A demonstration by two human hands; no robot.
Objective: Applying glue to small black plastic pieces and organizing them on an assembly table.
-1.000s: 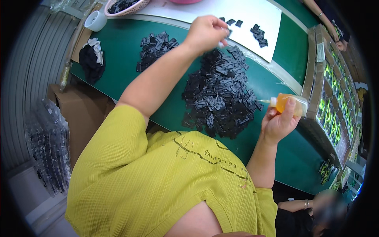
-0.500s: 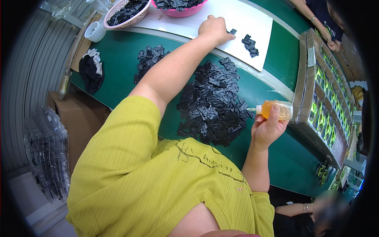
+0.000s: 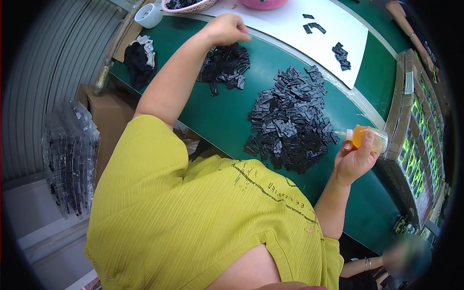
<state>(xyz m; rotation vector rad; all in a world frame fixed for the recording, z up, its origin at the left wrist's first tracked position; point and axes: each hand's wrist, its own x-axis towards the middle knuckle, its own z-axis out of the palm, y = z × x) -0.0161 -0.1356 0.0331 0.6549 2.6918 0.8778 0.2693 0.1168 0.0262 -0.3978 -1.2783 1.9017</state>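
My left hand [image 3: 227,30] is over the far edge of the smaller heap of flat black plastic pieces [image 3: 224,70], its fingers drawn together. Anything between the fingertips is too small to make out. In my right hand [image 3: 355,164] is a clear squeeze bottle [image 3: 362,137] of orange liquid, lying sideways with its thin needle tip pointing left. That tip is at the right edge of the larger heap of black pieces [image 3: 290,118]. On the white board [image 3: 285,38] lie a few separate black pieces [image 3: 316,27] and a small cluster of black pieces [image 3: 341,56].
Along the far edge are a light pink basket [image 3: 203,7] of black pieces, a bright pink basin [image 3: 263,4] and a white cup [image 3: 148,17]. Crumpled cloth [image 3: 140,63] lies at left. A cardboard box [image 3: 403,92] borders the right. Other people's arms [image 3: 406,24] show at right.
My left hand has drawn back from the white board to the smaller heap, uncovering black pieces on the board. My right hand still holds the bottle. The whole view has shifted.
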